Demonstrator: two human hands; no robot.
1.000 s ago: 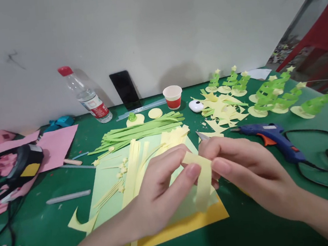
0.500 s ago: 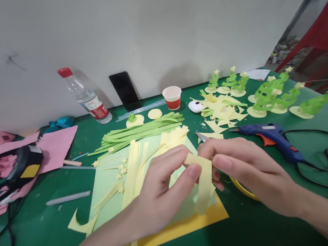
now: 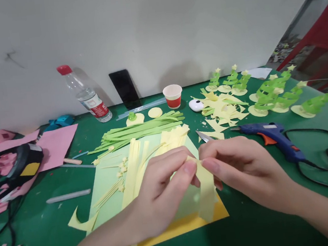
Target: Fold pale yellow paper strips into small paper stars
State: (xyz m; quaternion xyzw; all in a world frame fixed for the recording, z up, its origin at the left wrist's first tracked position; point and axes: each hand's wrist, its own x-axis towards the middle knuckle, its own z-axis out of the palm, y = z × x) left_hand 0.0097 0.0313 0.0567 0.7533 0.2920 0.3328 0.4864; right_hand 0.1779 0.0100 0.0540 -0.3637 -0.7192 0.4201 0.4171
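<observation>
Both hands meet above the middle of the green table, pinching one pale yellow paper strip whose loose end hangs down toward me. My left hand grips it between thumb and forefinger from the left. My right hand pinches the same strip from the right, thumbs almost touching. Beneath them lie a light green sheet and a yellow sheet, with more yellow strips spread across them.
Green strips lie behind the sheets. A blue glue gun with black cord lies at right, scissors tip beside it. Paper trees, yellow scraps, red cup, water bottle, phone, pink paper surround.
The two thumbs have closed together on the strip, and its hanging end now sits a little lower and to the right. Nothing else on the table moved.
</observation>
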